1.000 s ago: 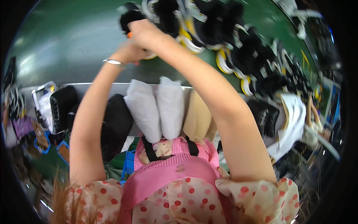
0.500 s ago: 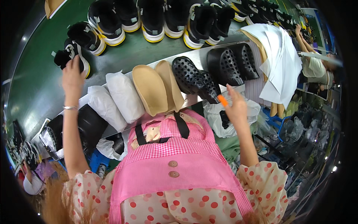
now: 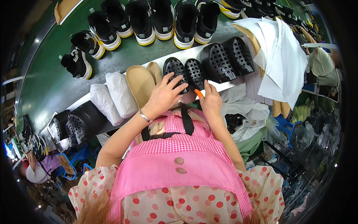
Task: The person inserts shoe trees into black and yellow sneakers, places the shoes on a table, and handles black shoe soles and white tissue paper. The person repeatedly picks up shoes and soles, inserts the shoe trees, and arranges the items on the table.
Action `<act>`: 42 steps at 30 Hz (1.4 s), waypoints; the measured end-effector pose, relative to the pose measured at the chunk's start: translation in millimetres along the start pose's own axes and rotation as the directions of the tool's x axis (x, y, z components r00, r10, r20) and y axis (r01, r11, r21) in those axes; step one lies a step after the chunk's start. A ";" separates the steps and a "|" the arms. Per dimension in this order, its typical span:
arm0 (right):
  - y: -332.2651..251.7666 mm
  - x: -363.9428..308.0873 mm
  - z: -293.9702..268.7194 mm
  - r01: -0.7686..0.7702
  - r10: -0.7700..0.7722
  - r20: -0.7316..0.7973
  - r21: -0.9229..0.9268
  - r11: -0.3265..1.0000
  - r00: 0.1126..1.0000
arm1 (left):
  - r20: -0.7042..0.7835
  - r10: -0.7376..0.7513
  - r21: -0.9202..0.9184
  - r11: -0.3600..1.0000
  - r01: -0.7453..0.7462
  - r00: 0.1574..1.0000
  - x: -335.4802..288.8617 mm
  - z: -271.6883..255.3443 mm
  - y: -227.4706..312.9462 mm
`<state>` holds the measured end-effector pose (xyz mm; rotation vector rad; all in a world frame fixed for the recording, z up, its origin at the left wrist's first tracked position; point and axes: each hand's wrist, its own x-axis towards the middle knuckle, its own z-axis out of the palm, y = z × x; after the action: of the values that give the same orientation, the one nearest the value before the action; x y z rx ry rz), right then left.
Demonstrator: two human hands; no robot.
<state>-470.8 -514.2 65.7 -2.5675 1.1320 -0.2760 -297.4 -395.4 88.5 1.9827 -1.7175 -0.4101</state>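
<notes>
Two black perforated plastic shoe forms stand side by side on the light shelf in front of me. My left hand [image 3: 165,94] is wrapped over the lower front of the left black perforated shoe form [image 3: 174,68]. My right hand [image 3: 211,101], with an orange cover on its thumb, grips the lower end of the right form [image 3: 194,72] between thumb and index finger. Just left of my left hand stand tan insoles [image 3: 138,84], partly covered by it. A larger pair of black perforated forms [image 3: 218,61] stands to the right.
Black sneakers [image 3: 140,22] with white and yellow soles curve along the green table [image 3: 43,78]. White paper-wrapped bundles [image 3: 121,95] and more black forms [image 3: 87,119] sit left on the shelf. White paper sheets [image 3: 281,56] lie stacked at right, above plastic bags [image 3: 246,115].
My left hand has come from the far-left sneaker to the left form. My right hand has moved left onto the other form. Both forms, tilted together before, now stand straighter and apart.
</notes>
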 end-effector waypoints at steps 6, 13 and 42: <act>-11.5 11.1 -12.9 -0.005 0.007 -0.035 0.050 0.999 0.999 | -0.031 -0.041 0.002 0.999 0.041 0.999 -4.2 1.5 -3.0; -47.4 16.7 -74.0 0.111 -0.106 -0.033 0.206 0.972 0.994 | 0.018 -0.377 -0.792 0.560 0.244 0.926 -5.4 -13.8 -12.6; -435.2 261.1 93.5 0.744 -0.688 0.465 0.089 0.663 0.558 | -0.172 -0.606 -0.206 0.793 0.573 0.776 -115.4 -177.0 -302.9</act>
<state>28.0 -412.3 149.7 -2.8405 -0.1403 0.2475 29.1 -224.7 64.4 2.3276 -0.8587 -0.4704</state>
